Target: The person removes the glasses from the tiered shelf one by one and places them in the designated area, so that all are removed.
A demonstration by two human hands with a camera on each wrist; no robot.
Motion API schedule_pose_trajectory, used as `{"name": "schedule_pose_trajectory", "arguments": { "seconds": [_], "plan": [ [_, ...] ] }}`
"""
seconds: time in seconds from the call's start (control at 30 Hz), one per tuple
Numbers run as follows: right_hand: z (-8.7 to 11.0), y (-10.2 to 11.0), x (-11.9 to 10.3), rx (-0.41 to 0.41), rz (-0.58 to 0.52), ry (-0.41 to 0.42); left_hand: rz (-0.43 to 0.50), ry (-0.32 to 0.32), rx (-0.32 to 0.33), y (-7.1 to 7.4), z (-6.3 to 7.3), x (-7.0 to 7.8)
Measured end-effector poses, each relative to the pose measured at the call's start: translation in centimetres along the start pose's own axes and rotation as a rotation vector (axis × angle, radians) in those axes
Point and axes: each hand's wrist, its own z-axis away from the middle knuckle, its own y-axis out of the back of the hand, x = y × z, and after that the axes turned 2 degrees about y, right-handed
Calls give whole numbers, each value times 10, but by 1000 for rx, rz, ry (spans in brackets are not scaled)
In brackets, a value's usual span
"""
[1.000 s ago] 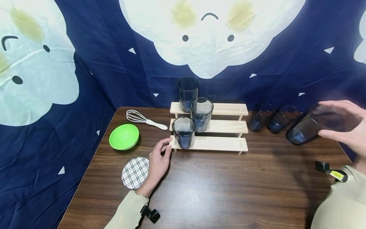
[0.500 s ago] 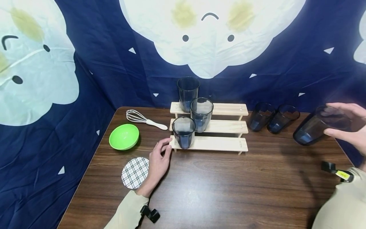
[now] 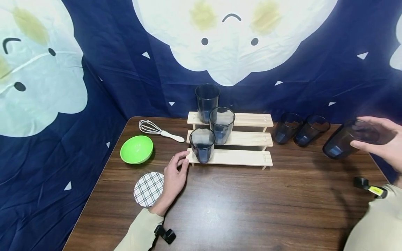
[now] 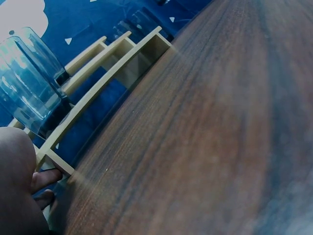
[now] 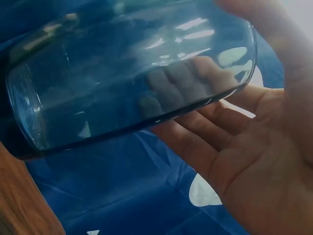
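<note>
One tilted glass (image 3: 340, 142) is gripped by the right hand (image 3: 389, 146); left hand (image 3: 174, 177) seemingly pinches the rack (image 3: 240, 157).

Glare whitens part of the brightly lit counter (image 3: 267, 198), with a soft shadow towards its right. Both wrist views are dimmer, pale highlights streaking the glass (image 5: 112, 93).

At seven o'clock, cream left sleeve (image 3: 141, 229), black left strap (image 3: 159, 230), black left box (image 3: 170, 236); at four, cream right sleeve (image 3: 375, 225), black right strap (image 3: 384, 194), black right box (image 3: 361, 183), yellow label (image 3: 376, 190).
</note>
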Motion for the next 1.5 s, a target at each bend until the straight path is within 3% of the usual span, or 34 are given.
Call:
{"name": "schedule_pose_trajectory", "arguments": {
  "seconds": [0.23, 0.47, 0.63, 0.93, 1.07, 1.2, 1.5],
  "plan": [
    [1, 0, 7, 85, 3, -56, 27, 1, 9, 2, 2, 6],
    [2, 5, 7, 185, 410, -271, 6, 3, 5, 3, 3, 6],
    [3, 7, 12, 204, 575, -392, -13, 1, 5, 2, 2, -1],
    [1, 8, 25, 220, 617, -451, 7, 66, -24, 5, 2, 8],
    [-1, 5, 29, 275, 624, -469, -8, 17, 2, 2, 2, 2],
    [-2, 1, 35, 320, 717, -490, 0, -5, 12, 1, 2, 1],
    [-4, -3, 48, 323, 847, -550, 22, -19, 17, 0, 1, 3]
  ]
}}
